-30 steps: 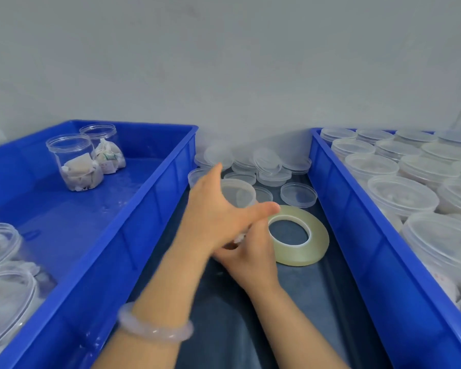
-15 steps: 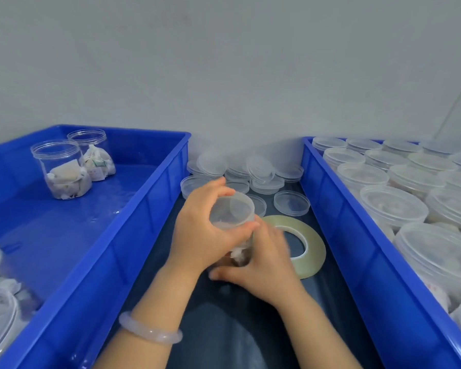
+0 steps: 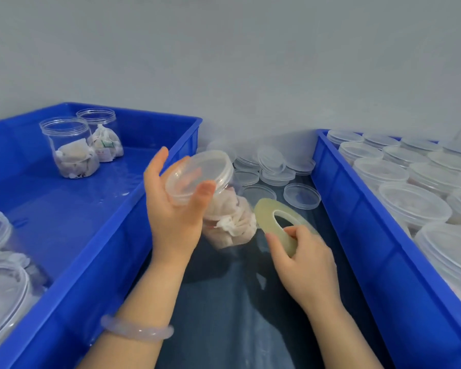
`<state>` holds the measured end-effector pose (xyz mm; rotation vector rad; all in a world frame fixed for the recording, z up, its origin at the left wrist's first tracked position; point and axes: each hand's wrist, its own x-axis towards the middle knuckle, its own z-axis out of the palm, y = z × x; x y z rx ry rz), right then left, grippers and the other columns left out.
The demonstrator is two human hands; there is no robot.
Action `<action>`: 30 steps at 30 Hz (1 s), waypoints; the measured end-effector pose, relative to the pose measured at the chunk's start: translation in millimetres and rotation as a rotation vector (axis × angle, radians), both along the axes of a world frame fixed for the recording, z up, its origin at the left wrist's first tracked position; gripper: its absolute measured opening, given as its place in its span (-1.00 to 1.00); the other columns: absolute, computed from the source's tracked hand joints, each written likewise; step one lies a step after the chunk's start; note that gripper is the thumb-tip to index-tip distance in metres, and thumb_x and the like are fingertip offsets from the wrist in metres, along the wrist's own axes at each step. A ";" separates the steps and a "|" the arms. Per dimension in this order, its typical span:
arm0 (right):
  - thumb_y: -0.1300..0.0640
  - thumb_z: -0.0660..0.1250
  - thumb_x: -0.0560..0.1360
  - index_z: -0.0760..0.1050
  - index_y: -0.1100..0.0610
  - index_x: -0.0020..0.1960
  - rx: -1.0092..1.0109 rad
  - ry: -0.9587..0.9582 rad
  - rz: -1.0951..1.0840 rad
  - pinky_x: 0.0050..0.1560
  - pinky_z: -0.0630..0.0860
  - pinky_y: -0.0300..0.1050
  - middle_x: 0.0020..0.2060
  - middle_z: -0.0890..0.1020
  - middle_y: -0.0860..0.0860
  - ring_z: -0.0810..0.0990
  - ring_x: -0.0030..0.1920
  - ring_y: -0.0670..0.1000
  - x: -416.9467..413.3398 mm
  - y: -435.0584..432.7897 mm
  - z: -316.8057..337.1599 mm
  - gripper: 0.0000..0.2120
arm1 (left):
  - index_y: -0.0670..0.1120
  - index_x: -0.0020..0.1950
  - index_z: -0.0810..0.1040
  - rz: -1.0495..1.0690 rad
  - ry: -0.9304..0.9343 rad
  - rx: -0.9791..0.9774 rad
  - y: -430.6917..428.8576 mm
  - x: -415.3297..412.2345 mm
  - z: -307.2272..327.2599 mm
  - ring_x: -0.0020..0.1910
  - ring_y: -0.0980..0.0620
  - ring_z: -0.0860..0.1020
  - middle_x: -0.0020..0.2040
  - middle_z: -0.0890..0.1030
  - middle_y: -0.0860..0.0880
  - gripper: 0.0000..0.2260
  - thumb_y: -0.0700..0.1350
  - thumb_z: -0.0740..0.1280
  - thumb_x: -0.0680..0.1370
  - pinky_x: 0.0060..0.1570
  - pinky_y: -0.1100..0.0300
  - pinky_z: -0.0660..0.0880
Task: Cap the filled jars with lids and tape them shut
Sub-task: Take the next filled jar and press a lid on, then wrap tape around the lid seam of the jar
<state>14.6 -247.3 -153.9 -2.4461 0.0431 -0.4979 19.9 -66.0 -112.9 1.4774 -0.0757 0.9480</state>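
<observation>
I see left hand point(image 3: 171, 217) wrapped round the capped jar point(image 3: 232, 222) at its lid point(image 3: 197, 174); the jar is tilted, its body at 4 o'clock from the palm. Right hand point(image 3: 306, 267) pinches the tape roll point(image 3: 262, 214), tilted on edge at 3 o'clock, just beside the jar's base.

1. My left hand point(image 3: 171, 217) covers the near side of the tilted jar point(image 3: 230, 222), so I can't make out what is inside.
2. The tape roll point(image 3: 268, 222) is motion-blurred, and my right hand point(image 3: 308, 265) hides its lower rim.
3. The left-edge jars point(image 3: 0, 283) are cut off by the frame.
4. The capped jars point(image 3: 415, 206) on the right look hazy, and I can't read their fill.
</observation>
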 end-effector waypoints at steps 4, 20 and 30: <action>-0.25 0.22 0.47 0.52 0.09 0.16 -0.202 0.075 -0.108 0.22 0.34 -0.01 -0.05 0.62 0.01 0.50 0.09 0.09 12.1 0.8 -5.3 -0.53 | 0.08 0.29 0.38 -0.004 -0.078 -0.181 4.4 -7.8 17.3 0.25 0.20 0.50 0.30 0.47 0.09 -0.29 0.39 0.39 0.25 0.19 0.11 0.51; -0.53 0.02 0.31 0.45 0.00 -0.09 0.149 -0.166 -0.027 -0.15 0.44 0.00 -0.25 0.56 -0.04 0.51 -0.19 0.05 -9.0 0.3 4.5 -0.36 | -0.15 0.41 0.36 0.113 -0.040 0.699 -18.1 -4.6 -17.2 0.48 -0.12 0.17 0.45 0.19 -0.16 -0.27 0.23 0.39 0.38 0.44 0.09 0.19; -0.36 -0.03 0.38 0.46 0.04 -0.21 0.215 -0.201 0.036 -0.30 0.34 -0.06 -0.41 0.49 -0.07 0.47 -0.31 0.01 -16.2 -3.4 10.4 -0.48 | -0.04 0.34 0.49 -0.114 0.233 0.873 -42.9 -29.3 -6.4 -0.46 0.19 0.37 -0.25 0.59 0.08 -0.61 -0.05 0.28 0.51 -0.26 0.14 0.49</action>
